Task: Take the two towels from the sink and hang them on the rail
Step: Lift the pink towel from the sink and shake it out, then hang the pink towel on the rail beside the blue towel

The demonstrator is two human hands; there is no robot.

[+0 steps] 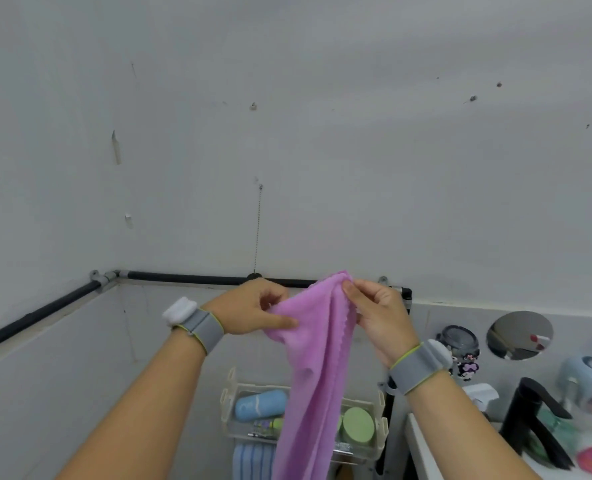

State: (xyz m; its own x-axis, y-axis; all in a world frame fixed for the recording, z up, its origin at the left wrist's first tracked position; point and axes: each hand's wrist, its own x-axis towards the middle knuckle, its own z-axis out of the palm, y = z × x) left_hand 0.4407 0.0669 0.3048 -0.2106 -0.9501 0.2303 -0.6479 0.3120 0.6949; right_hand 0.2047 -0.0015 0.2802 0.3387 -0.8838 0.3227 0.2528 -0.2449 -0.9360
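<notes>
I hold a pink towel (313,368) up in front of me with both hands. My left hand (253,308) pinches its upper left edge, and my right hand (377,315) pinches the top corner. The cloth hangs down in a long fold past the bottom of the view. A blue striped towel (251,460) hangs low below a shelf, partly hidden by the pink one. A black pipe-like rail (197,279) runs along the wall just behind my hands, turning the corner to the left.
A clear wall shelf (230,401) holds a blue case (259,404) and a green round tin (358,423). A black tap (533,420) stands over the white sink edge (422,448) at right, with a round mirror (519,336) and toiletries.
</notes>
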